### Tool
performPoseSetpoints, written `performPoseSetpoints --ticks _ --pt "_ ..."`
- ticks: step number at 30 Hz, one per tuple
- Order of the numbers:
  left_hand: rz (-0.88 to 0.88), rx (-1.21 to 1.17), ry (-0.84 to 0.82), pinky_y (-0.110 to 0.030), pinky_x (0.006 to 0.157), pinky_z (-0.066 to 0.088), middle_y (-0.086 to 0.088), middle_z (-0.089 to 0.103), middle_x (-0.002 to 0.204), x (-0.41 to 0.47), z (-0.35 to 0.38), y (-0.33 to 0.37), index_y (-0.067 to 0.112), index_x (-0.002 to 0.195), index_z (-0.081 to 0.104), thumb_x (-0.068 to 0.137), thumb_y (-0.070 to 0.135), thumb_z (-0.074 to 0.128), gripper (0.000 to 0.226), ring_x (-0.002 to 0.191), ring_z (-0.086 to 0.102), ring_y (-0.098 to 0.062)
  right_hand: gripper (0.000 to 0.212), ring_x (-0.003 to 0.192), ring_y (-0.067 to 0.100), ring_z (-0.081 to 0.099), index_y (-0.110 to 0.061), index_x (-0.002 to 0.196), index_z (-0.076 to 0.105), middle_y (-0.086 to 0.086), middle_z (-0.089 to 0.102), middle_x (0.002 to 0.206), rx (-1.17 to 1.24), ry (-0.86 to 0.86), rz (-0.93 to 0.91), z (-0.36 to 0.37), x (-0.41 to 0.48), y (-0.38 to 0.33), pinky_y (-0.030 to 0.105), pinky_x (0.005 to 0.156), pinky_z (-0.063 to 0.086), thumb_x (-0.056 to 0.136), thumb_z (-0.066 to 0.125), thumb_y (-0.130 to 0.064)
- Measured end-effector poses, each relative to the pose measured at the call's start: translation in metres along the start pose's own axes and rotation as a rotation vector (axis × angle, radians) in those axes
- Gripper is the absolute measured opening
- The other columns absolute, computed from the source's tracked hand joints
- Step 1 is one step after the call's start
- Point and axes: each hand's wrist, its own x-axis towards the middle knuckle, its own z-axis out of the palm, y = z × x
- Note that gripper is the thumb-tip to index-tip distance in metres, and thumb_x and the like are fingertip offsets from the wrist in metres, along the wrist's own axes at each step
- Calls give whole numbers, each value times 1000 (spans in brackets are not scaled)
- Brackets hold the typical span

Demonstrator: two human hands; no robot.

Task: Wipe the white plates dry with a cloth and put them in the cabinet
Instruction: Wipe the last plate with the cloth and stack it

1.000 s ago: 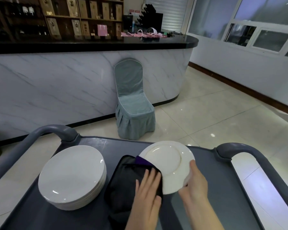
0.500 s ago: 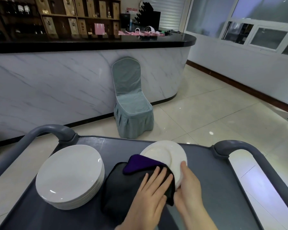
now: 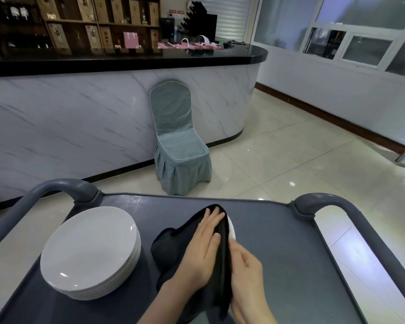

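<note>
On the cart [image 3: 290, 242], left grip [image 3: 201, 249] lies spread on cloth [image 3: 168, 244] over plate [image 3: 231, 228]; right grip [image 3: 246, 272] clasps plate's edge.

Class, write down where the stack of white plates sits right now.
In the head view, the stack of white plates sits at lower left on the grey cart, left of the dark cloth.

Your frame is lit cool and even, somewhat dim. Daylight enters through the windows [image 3: 360, 47] at upper right. Small glare spots on the floor [image 3: 290, 183]. One highlight on the stack of plates [image 3: 89, 251], with a soft shadow under it on the worktop [image 3: 290, 253]. Shelves [image 3: 80, 24] in deep shade. Cloth [image 3: 221, 277] reads near-black, no texture. Straight lines bow toward the edges. Centre sharp.
</note>
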Motion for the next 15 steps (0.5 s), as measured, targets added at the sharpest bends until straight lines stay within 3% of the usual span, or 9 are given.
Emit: performPoseSetpoints --ticks 5,8,12,15 --pt "186 221 -109 -34 122 5 10 14 161 -15 4 2 26 150 22 99 18 29 51 150 1 -7 35 68 13 66 -7 76 78 14 73 77 25 12 -31 -3 9 -6 23 61 53 100 54 -18" --pt "207 213 -87 -27 121 4 17 13 162 -31 7 1 28 151 23 96 13 35 59 150 5 -10 35 75 17 69 -10 79 79 17 74 82 -7 -4 -37 -5 10 -5 28 67 54 101 53 -19" --pt "38 91 -97 -24 120 1 16 12 161 -9 1 -9 36 148 19 100 20 30 52 149 1 -5 31 77 20 70 -18 79 80 15 76 82 -43 -3 -50 -8 5 4 31 70 54 99 56 -18" --pt "-163 344 -169 -28 118 -3 12 -6 158 30 -3 -31 30 150 11 106 23 26 47 150 -4 -12 35 70 17 64 -5 72 75 21 69 73 -41 -17 -83 -14 6 -6 28 68 51 98 56 -20"
